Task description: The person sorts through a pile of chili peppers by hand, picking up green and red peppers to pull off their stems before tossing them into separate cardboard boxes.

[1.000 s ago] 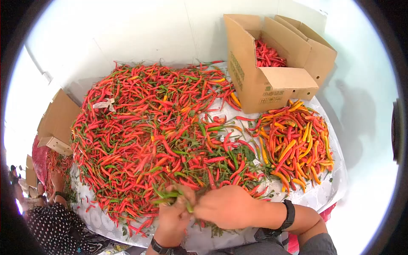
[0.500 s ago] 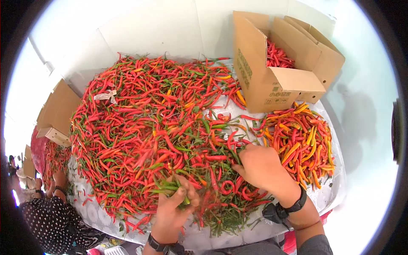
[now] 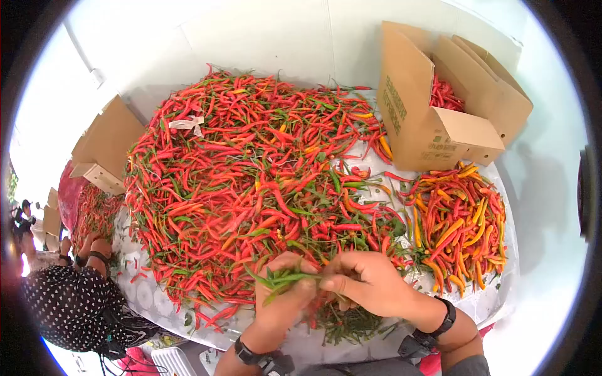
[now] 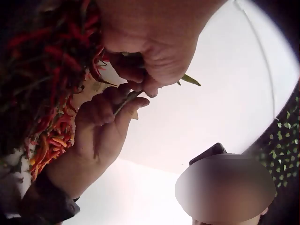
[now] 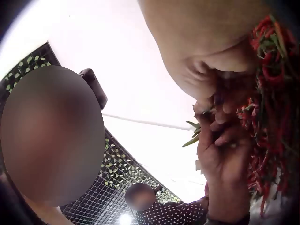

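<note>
My left hand [image 3: 285, 304] holds a small bunch of green chili peppers [image 3: 280, 279], their tips sticking out past the thumb. Close beside it, my right hand [image 3: 371, 285] pinches the end of a green chili between thumb and fingers. In the left wrist view a thin green length [image 4: 127, 101] runs between the right hand's fingers and thumb. Both hands are above the near edge of a big heap of red chili peppers [image 3: 219, 182]. Below them lies a pile of green stems and leaves [image 3: 351, 324].
Right of the heap lies a pile of orange and red chilies [image 3: 461, 229]. Behind it stands an open cardboard box [image 3: 407, 135] with red chilies inside. Another cardboard box [image 3: 113, 141] is at the left. A person in a dotted top [image 3: 63, 307] works at the left edge.
My right hand reached out right toward the sorted pile, then came back to my left hand. The left hand keeps its green chilies. The head view has shifted, moving the scene right.
</note>
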`<state>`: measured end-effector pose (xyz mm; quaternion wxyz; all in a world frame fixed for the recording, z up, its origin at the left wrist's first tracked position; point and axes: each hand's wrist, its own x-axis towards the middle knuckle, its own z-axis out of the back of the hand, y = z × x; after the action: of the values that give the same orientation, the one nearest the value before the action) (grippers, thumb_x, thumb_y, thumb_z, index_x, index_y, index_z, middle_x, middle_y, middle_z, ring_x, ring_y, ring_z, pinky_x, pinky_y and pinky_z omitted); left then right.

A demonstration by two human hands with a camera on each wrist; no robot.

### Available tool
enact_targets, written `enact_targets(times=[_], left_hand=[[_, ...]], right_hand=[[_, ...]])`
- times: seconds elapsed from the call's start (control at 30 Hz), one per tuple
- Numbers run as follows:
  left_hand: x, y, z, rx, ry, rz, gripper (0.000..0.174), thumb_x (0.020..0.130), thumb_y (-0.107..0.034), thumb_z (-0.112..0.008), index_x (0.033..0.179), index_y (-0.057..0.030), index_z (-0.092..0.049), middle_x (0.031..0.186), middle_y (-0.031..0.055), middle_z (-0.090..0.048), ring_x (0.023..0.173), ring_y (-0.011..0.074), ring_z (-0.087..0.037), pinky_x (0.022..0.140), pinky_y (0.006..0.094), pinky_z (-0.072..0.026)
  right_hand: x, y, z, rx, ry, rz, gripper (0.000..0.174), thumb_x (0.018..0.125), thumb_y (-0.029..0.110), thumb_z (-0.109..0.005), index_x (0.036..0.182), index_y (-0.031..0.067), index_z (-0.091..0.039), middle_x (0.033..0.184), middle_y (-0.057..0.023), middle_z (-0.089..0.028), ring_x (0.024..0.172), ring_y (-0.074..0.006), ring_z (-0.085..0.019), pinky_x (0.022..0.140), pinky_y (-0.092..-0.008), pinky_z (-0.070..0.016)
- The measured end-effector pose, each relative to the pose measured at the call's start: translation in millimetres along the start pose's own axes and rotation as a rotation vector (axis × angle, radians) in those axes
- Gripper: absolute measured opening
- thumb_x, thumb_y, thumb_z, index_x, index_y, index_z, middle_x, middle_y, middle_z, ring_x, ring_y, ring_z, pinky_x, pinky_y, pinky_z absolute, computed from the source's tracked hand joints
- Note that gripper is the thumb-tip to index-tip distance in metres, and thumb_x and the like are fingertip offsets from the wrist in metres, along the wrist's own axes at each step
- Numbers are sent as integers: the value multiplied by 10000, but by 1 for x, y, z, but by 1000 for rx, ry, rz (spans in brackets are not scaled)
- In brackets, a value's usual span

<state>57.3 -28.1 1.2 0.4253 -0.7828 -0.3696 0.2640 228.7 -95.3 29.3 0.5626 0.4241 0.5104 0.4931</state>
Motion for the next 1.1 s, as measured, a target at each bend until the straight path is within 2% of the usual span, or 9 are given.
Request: enact_targets(times=[0.1,0.27,0.4,0.5,0.53,0.63,0.77,0.87,1.1], left_hand=[[2,14,1,287,-76,-310,140,760,-16,-656,886,-4,-597,828,56,-560,751,132,-539,650,270,-439],[-2,20,9,418,-169,-395,145,764,-54,-677,876,-15,-593,827,56,-566,776,144,-547,676,270,-437],[-3,11,-1,10,-94,-169,253,818,-174,-697,945,-14,-548,804,54,-568,724,130,-546,584,229,-430],[4,0,2,-236,-109,43,331,838,-275,-684,964,-21,-513,809,53,-568,685,116,-540,492,213,-396],[9,0,15,-212,26,40,301,852,-287,-660,932,-40,-508,857,60,-563,696,128,-558,464,224,-396],[10,-3,13,-211,49,-53,293,865,-305,-636,932,-51,-507,900,70,-557,703,144,-565,451,219,-385],[6,-12,2,-294,-45,68,188,864,-196,-619,938,-63,-509,865,71,-560,669,154,-544,447,225,-360],[6,-8,6,-242,-8,72,161,855,-145,-615,947,-63,-512,795,59,-558,651,146,-531,454,225,-368],[4,-6,15,-284,-16,175,205,851,-110,-627,1025,-54,-535,821,56,-594,652,138,-546,479,224,-387]], right_hand=[[-5,9,-5,19,11,-57,219,863,221,-631,896,5,-622,686,-87,-604,621,-121,-575,559,-319,-458],[-5,4,-19,-206,-201,210,181,824,178,-658,849,3,-616,686,-107,-595,608,-205,-591,549,-340,-465],[-4,-9,-28,-463,-272,503,136,783,141,-652,765,23,-587,703,-109,-551,668,-278,-576,574,-377,-471],[-3,-13,-26,-501,-9,722,151,765,164,-644,722,45,-562,742,-97,-521,738,-274,-558,613,-385,-470],[-5,-12,-26,-543,112,614,138,774,181,-619,730,55,-585,794,-88,-525,788,-266,-548,642,-380,-469],[1,-10,-6,-548,218,653,135,793,175,-594,734,54,-602,789,-88,-533,776,-269,-550,648,-392,-468],[6,-7,32,-828,-251,392,130,762,172,-642,744,47,-611,740,-113,-537,775,-301,-560,683,-398,-464],[15,-31,41,-1055,-406,242,151,738,170,-689,784,42,-625,767,-100,-560,761,-308,-553,669,-398,-457],[4,13,48,-595,-359,411,154,698,42,-692,847,45,-655,788,-99,-603,732,-277,-585,652,-367,-477]])
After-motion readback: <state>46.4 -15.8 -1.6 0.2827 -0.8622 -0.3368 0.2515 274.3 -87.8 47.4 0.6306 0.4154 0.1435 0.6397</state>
